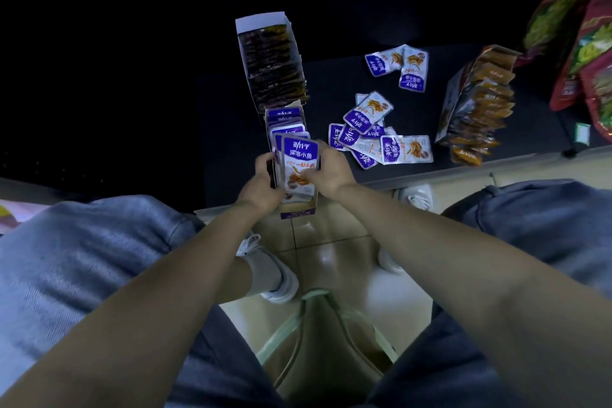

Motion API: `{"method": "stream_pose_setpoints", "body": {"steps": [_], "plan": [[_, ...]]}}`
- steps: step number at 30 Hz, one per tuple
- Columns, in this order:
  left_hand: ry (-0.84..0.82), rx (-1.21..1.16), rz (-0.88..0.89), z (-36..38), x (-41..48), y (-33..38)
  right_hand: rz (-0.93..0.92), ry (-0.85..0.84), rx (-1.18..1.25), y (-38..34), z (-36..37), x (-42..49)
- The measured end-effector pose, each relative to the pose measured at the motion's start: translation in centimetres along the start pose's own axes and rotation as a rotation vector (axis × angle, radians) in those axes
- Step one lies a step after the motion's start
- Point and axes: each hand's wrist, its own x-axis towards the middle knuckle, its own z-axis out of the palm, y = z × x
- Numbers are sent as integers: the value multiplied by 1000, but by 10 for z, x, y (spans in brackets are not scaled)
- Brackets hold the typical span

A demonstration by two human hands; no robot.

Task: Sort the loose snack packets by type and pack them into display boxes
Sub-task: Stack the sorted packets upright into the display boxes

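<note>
I see a bunch of purple-and-white fish snack packets (299,159) standing in the near end of the purple display box (298,211), at the black table's (331,83) near edge. Their long axis runs away from me, title end farthest, print facing me. The left hand (261,177) curls round the bunch's left edge; the right hand (328,167) pinches its right edge, and both hide the lower corners. Loose purple packets (371,136) lie to the right, and an orange-packet box (477,103) beyond is blurred.
</note>
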Motion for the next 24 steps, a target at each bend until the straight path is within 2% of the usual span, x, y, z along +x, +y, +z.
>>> {"method": "stream_pose_setpoints", "body": {"steps": [5, 8, 12, 15, 17, 19, 21, 24], "plan": [[-25, -8, 4, -1, -1, 0, -15, -26, -106, 6, 3, 1], [-38, 25, 0, -1, -1, -4, 28, 48, -61, 6, 8, 1], [-54, 32, -4, -1, -3, -2, 28, 8, -15, 6, 10, 4], [107, 242, 20, -3, -3, 4, -7, -21, 23, 5, 1, 5], [283, 346, 111, -3, -4, 13, -6, -5, 55, 7, -13, 7], [385, 376, 266, 2, -3, 28, 17, 32, 52, 14, -32, 11], [392, 407, 405, 13, 2, 47, 46, 68, -3, 28, -53, 17], [298, 411, 509, 38, 19, 76, 111, 73, -107, 55, -88, 25]]}}
